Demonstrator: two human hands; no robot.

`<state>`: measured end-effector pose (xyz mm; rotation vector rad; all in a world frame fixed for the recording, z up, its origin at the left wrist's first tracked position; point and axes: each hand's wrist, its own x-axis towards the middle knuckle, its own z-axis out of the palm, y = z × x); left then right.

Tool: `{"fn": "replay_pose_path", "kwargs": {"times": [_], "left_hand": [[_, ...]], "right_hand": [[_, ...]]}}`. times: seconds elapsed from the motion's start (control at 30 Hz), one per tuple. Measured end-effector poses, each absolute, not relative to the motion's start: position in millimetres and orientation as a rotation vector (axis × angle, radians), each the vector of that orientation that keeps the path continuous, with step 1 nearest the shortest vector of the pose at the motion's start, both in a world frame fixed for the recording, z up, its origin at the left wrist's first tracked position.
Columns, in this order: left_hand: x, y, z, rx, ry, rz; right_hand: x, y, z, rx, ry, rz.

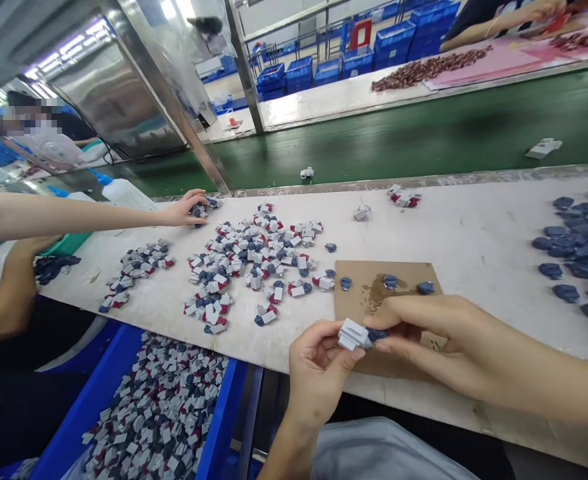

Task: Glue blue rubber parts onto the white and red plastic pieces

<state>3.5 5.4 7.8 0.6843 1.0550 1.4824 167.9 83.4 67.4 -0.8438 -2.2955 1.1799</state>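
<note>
My left hand [319,363] pinches a light grey blocky plastic piece [353,335] between thumb and fingers. From the right, my right hand [424,327] grips a small dark blue plastic piece [377,335] that touches the grey one end to end. Both hands are above the near edge of a brown cardboard sheet [414,272]. On that sheet lie a few loose dark blue pieces [390,282] beside a wet stain. Left of the cardboard spreads a heap of grey, blue and red pieces [249,250].
A blue bin [229,400] full of similar pieces stands below the table's front edge. Dark blue pieces [581,240] pile up at the right. A co-worker's arm [99,217] reaches in from the left near white bottles [127,193]. Behind runs a green conveyor belt [399,127].
</note>
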Motion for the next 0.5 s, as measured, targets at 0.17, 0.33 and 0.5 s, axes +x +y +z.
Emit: {"fn": "replay_pose_path", "kwargs": {"times": [0.17,0.33,0.5], "left_hand": [[7.2,0.6,2.3,0.662,1.066,1.440],[11.5,-4.8,-8.7,0.635,1.083,1.446],[1.3,-4.9,-6.1,0.687,1.179,1.463]], "right_hand": [[165.5,89.4,61.8,-0.738,-2.334,1.373],[163.0,89.8,50.6,-0.730,-2.309,1.513],[155.0,88.8,39.3,-0.716,-2.247,1.695]]}}
